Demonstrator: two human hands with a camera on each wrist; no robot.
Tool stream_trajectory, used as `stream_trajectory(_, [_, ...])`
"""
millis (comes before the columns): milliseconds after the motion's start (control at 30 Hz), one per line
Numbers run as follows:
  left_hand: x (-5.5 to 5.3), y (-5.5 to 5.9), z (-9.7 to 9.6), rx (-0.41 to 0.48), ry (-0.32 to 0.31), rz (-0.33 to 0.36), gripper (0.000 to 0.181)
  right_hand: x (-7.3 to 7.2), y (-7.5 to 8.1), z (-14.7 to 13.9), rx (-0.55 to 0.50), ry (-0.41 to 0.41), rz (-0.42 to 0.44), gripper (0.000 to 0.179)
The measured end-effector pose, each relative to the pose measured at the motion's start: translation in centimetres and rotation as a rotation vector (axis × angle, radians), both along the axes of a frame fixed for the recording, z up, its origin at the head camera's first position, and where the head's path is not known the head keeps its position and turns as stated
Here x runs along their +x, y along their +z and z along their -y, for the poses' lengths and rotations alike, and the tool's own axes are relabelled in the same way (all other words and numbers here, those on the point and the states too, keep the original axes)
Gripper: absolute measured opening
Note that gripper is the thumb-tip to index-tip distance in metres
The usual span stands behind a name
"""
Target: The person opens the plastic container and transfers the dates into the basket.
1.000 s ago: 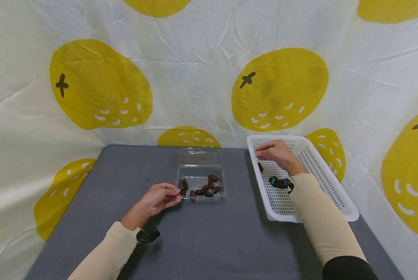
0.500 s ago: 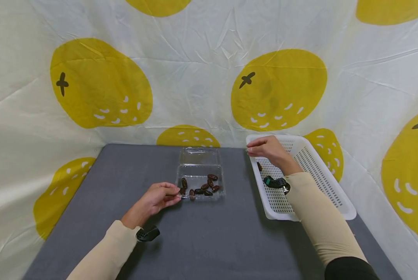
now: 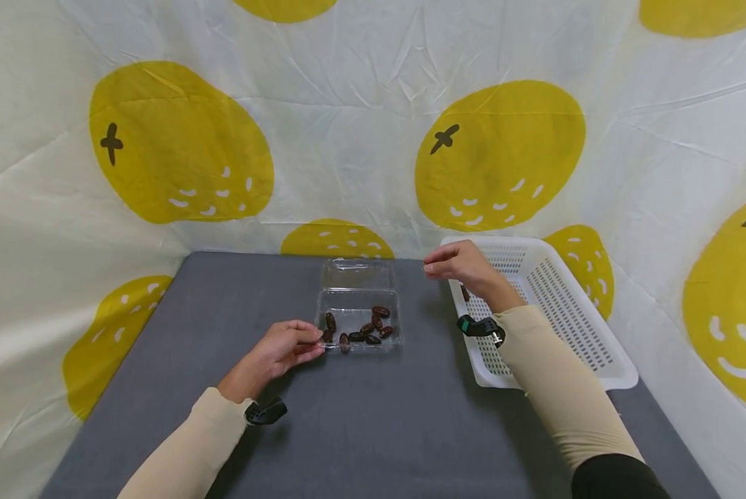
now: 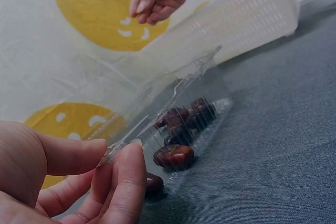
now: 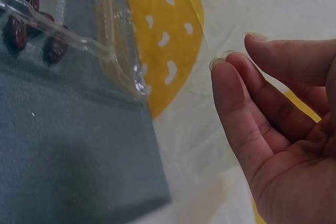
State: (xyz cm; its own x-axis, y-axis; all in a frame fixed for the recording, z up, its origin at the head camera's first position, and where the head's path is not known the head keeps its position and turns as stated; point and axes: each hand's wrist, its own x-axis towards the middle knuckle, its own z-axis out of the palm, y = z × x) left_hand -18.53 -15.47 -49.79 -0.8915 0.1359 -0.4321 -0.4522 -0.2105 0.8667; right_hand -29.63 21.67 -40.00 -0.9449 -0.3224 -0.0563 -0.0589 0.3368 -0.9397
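Note:
My left hand pinches the near left corner of a clear plastic clamshell box between thumb and fingers; the left wrist view shows the thumb on its rim. The lid is folded back. Several glossy brown dates lie inside, mostly toward the front and right. My right hand hovers over the left rim of a white plastic basket. In the right wrist view its thumb and fingertips stand apart, with nothing between them. A date shows against the basket's left wall, partly hidden behind my right hand.
The grey table bears the box near its back edge and the basket at the right. Behind it hangs a pale curtain with yellow fruit prints. My right forearm crosses over the basket's near part.
My right hand has moved left, from over the inside of the basket to its left rim. My left hand keeps its pinch on the box, and the dates in it lie as before.

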Motion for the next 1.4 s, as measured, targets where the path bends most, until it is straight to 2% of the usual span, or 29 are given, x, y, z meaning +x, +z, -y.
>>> stream_trajectory(433, [-0.1, 0.0, 0.1, -0.005, -0.002, -0.003, 0.007, 0.2, -0.9, 3.1, -0.033, 0.055, 0.012, 0.033])
stream_trajectory(600, [-0.1, 0.0, -0.3, -0.002, -0.01, -0.009, 0.006, 0.6, -1.1, 4.0, -0.018, 0.073, 0.014, 0.031])
stream_trajectory(967, [-0.2, -0.1, 0.0, -0.008, 0.003, 0.005, 0.007, 1.2, -2.5, 6.8, 0.013, 0.174, 0.036, 0.031])
stream_trajectory(1167, [-0.2, 0.1, 0.0, 0.0, 0.004, -0.003, 0.017, 1.6, -2.5, 8.0, 0.049, 0.215, 0.03, 0.031])
stream_trajectory(1400, [-0.2, 0.1, 0.1, -0.001, -0.008, 0.0, 0.019, 2.0, -3.3, 9.3, 0.054, 0.241, 0.058, 0.029])
